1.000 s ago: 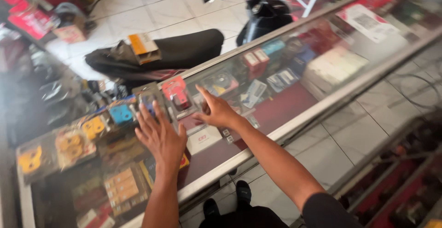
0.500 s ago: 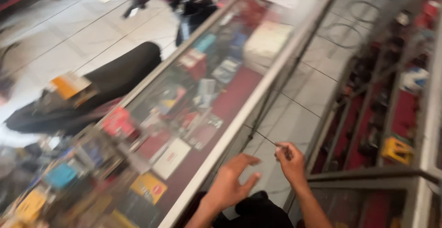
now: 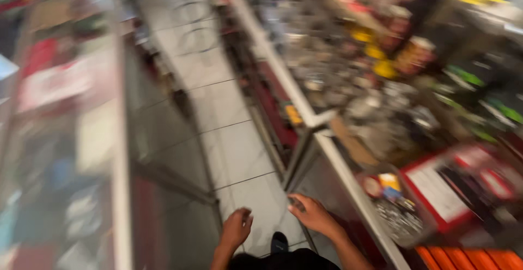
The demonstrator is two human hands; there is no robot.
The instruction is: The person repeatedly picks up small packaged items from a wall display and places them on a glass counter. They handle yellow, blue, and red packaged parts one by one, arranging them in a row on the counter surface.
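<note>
The picture is heavily blurred by motion. Both my hands hang low over a tiled floor aisle (image 3: 229, 139) between two glass display counters. My left hand (image 3: 237, 229) is loosely curled, with nothing visible in it. My right hand (image 3: 311, 214) is next to the near corner of the right counter (image 3: 340, 164), with its fingers bent. A small dark shape shows at the fingertips, too blurred to identify. My dark shoe (image 3: 279, 243) shows between the hands.
The left glass counter (image 3: 117, 155) runs along the aisle with packaged goods under the glass. The right counter holds jumbled small parts, yellow items (image 3: 384, 68) and a red-bordered white card (image 3: 441, 191). Orange ribbed things (image 3: 463, 259) lie at the bottom right.
The view has swung right, from the left counter to the aisle and the right counter. My hands left the glass top and dropped low in front of me.
</note>
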